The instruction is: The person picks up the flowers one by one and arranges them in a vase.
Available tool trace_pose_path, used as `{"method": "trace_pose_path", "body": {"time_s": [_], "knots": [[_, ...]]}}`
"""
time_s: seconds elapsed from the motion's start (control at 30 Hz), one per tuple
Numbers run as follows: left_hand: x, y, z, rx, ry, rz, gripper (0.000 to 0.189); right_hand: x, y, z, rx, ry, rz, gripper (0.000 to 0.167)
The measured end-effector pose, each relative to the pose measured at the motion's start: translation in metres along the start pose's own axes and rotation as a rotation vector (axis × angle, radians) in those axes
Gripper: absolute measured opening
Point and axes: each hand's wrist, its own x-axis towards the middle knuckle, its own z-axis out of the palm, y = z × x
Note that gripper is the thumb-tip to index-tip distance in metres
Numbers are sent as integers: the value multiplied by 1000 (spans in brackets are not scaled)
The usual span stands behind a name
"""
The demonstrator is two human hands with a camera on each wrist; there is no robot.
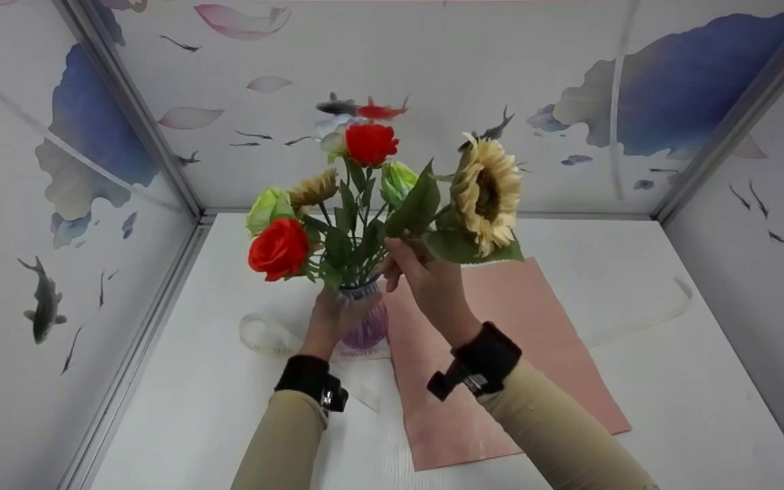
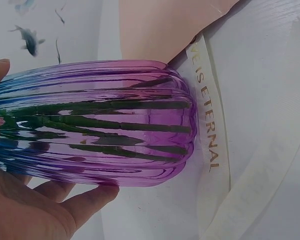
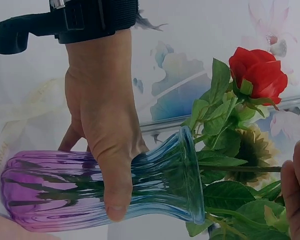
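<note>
My left hand (image 1: 329, 316) grips a ribbed glass vase (image 2: 155, 120), purple at its base and blue toward the rim. In the right wrist view its thumb lies across the vase's neck. Cut green stems (image 2: 155, 127) show through the glass. My right hand (image 1: 436, 292) is just above the rim on the right, pinching the stem of a large yellow sunflower (image 1: 486, 197) whose head leans right. Red roses (image 1: 278, 249), light green roses (image 1: 269, 209) and a smaller sunflower (image 1: 314, 188) stand in the vase among green leaves.
A pink sheet of wrapping paper (image 1: 501, 361) lies on the white table to the right of the vase. Cream ribbon (image 2: 210, 120) with gold lettering runs by the vase's base, and more ribbon (image 1: 650, 316) curls at the right. Printed panels (image 1: 433, 61) enclose the table.
</note>
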Motion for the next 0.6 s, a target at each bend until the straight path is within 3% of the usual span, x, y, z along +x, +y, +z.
{"method": "trace_pose_path", "body": {"time_s": [0.13,0.3,0.4,0.5,0.6], "knots": [[-1,0,0,19,11,26,90,-1,2,2,-41,12,-34,11],[0,0,-1,78,-9,74,92,-7,9,2,-31,-30,-61,15],[0,-1,-1,60,-7,87,92,-11,13,3,-79,-54,-79,19],[-1,-2,0,-1,3,54,91,-14,17,5,-135,-56,-59,19],[0,-3,0,-43,1,33,90,-18,22,6,-101,-48,-19,19]]}}
